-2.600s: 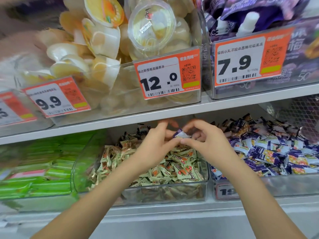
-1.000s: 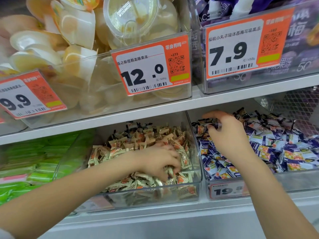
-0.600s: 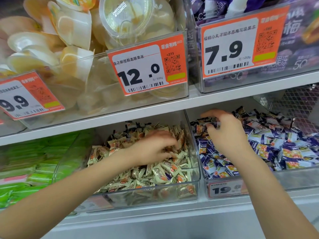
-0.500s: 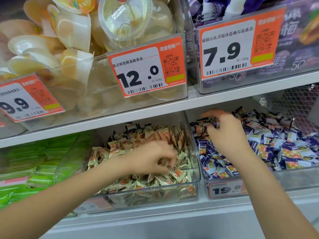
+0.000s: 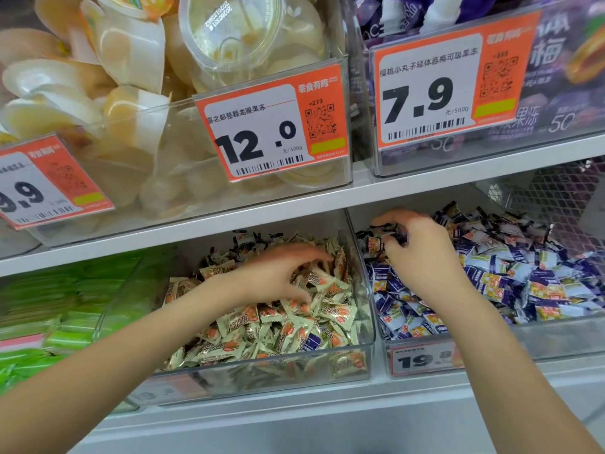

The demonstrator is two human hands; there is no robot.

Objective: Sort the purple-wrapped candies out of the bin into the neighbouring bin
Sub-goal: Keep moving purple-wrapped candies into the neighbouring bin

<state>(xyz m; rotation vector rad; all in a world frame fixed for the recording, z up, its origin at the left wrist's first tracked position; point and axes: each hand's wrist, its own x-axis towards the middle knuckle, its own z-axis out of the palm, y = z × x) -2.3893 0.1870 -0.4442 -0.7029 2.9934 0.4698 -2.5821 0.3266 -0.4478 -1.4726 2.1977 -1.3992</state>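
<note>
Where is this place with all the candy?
Most likely a shop that sells snacks by weight. Orange price tags are clipped to clear bins, which sit in rows on white shelves and are heaped with wrapped candies.

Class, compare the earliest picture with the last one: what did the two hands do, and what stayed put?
The hands parted. The left hand dropped into the cream-candy bin, fingers spread over wrappers. The right hand carried the purple candy to the purple-candy bin. Bins and price tags stayed.

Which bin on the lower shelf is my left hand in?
The middle bin, holding cream-and-orange candies: your left hand is in it, between the green-packet bin and the purple-candy bin.
</note>
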